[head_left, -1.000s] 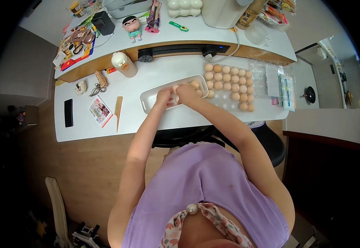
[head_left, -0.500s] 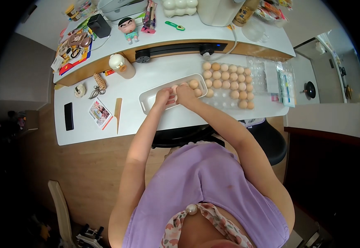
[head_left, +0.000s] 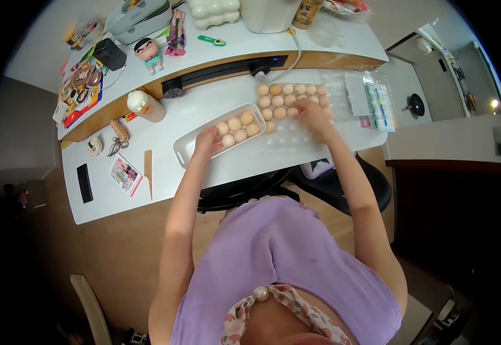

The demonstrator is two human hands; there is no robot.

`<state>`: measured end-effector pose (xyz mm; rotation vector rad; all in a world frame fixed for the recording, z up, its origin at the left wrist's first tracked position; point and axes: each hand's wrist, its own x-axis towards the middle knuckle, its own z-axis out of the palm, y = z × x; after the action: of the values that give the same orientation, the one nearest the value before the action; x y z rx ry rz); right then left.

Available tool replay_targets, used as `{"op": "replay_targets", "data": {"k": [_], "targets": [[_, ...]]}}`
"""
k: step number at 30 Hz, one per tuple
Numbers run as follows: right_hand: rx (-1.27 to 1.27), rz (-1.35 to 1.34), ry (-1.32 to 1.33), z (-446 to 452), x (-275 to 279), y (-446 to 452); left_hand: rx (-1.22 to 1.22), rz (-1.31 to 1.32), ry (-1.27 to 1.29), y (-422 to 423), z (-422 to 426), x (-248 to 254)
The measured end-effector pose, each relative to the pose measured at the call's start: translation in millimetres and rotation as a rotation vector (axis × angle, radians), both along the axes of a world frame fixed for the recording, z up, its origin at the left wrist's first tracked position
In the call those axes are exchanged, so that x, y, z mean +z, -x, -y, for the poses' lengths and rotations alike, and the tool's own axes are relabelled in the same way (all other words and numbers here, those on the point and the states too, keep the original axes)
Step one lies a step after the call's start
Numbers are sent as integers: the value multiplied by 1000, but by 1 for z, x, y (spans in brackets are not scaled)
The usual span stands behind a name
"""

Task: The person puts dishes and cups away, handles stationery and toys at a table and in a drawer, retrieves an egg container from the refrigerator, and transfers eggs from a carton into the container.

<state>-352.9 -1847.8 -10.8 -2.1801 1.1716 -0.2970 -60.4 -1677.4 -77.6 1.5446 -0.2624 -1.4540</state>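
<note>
A long white plastic container [head_left: 183, 150] stands on the desk, with several eggs [head_left: 234, 123] in two rows at its right end. My left hand [head_left: 206, 141] is at its near side, fingers apart and reaching over the rim beside the eggs. To the right, a clear plastic egg tray [head_left: 285, 138] holds several rows of brown eggs [head_left: 275, 89]; its near pockets hold none. My right hand [head_left: 313, 117] is over the tray, its fingers curled down around an egg [head_left: 293, 112] and partly blurred. The hand hides some eggs behind it.
A capped bottle [head_left: 147, 106] stands behind the container. To the left lie a black phone [head_left: 85, 183], a printed card [head_left: 127, 174] and a wooden comb [head_left: 148, 174]. Clear packaging [head_left: 342, 86] lies right of the tray. A raised shelf [head_left: 216, 57] runs along the back.
My right hand has left the container and moved right to the egg tray. The eggs in the container are now uncovered. My left hand stays at the container. The view has shifted.
</note>
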Motion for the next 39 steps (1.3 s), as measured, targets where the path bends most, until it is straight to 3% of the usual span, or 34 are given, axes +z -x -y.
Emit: {"op": "replay_targets", "data": {"k": [3,6,9,12,18,21,24,27,29,33,36,39], "targets": [[334,36,250,-28,-19,-13,14,5,-27,-1,1,-4],[316,-82,239,-49,-26,-35,-8,-3,-48,0,2,6],[229,-11,357,-53,-53,-43,6,-16,-11,-3,-1,-8],[194,24,309,-50,-61,-44,19,-38,-5,-2,-2,-2],[15,7,231,-38,-30,-46,17,-44,2,-4,-2,-4],[-40,-8,58,-31,5,-50,24,-54,-3,-5,0,-8],[-87,129,42,-17,13,-58,34,-90,1,-5,-2,-6],[55,229,64,-25,42,-91,45,-117,-13,-6,-2,-5],[198,314,-121,-43,47,-122,44,-119,-36,-6,-1,-1],[433,127,144,-84,20,-174,18,-200,-11,-11,-1,-5],[499,83,137,-93,-23,-191,11,-198,-13,-12,-3,-1],[517,-145,235,-100,-34,-196,58,-219,-26,-11,-5,-2]]}}
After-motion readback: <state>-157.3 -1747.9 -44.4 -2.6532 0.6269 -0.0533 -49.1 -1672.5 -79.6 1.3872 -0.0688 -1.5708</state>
